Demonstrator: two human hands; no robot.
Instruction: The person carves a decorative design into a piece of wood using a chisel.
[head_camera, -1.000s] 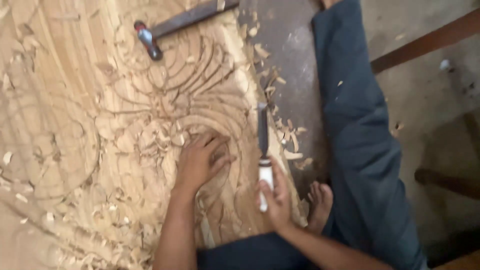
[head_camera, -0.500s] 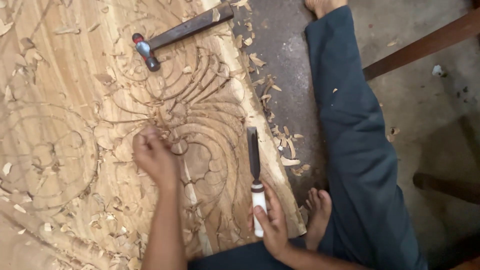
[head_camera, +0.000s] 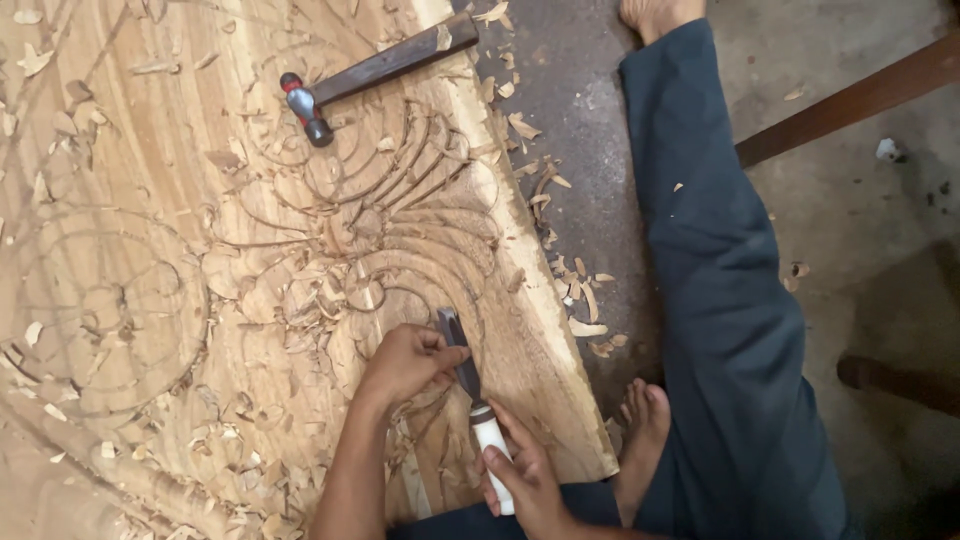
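White-handled chisel (head_camera: 470, 385) sat low centre in my frame, right hand (head_camera: 520, 478) wrapped round its handle, left hand (head_camera: 408, 362) pinching the steel blade near the carved plank's (head_camera: 150, 260) right edge; a hammer (head_camera: 375, 70) lay further up.

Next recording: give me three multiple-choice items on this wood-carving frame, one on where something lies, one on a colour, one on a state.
1. Where does the hammer lie?
A. on the carved panel, beyond the hands
B. on the floor by the foot
C. in the left hand

2. What colour is the chisel handle?
A. red
B. white
C. black

3. How is the chisel held?
A. lying loose
B. one hand only
C. right hand on the handle, left hand on the blade

Answers: 1 A, it rests on the wood near the top edge. 2 B, the grip is white. 3 C, both hands grasp it.
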